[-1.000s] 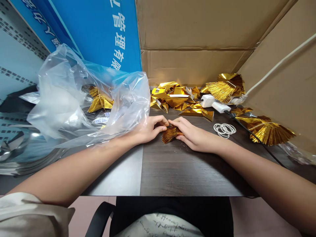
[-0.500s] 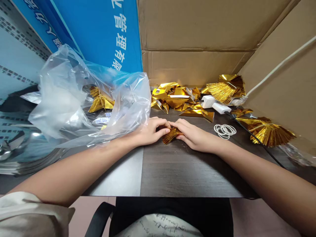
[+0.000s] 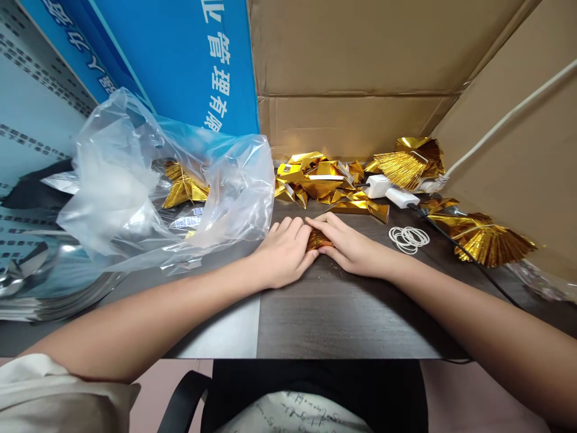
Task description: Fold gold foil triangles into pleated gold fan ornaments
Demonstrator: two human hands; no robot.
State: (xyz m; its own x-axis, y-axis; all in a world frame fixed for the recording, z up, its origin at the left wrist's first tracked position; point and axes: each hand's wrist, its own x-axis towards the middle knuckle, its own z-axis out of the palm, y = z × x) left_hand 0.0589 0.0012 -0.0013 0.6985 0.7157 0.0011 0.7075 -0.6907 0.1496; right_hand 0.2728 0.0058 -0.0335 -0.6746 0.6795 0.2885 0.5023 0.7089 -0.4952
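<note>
A pleated bundle of gold foil paper (image 3: 317,239) lies on the dark tabletop between my two hands, mostly covered by them. My left hand (image 3: 287,251) curls over the bundle's left end, its thumb pressed along the near side. From the other side, my right hand (image 3: 345,243) grips the right part, with fingers on top and thumb at the near edge. Right of my right hand sits a small heap of white rubber bands (image 3: 409,240), apart from it. Behind my hands is a pile of folded gold paper pieces (image 3: 315,177).
A clear plastic bag (image 3: 130,192) spreads over the left side, with a gold fan (image 3: 186,186) seen through it. Tied gold fans (image 3: 489,237) lie at right. White plugs (image 3: 401,197) and a black cable (image 3: 473,258) run behind. Cardboard walls (image 3: 360,54) close off the back.
My left hand has turned over and moved nearer, now covering the left part of the gold bundle that showed before. My right hand keeps its grip, hardly shifted.
</note>
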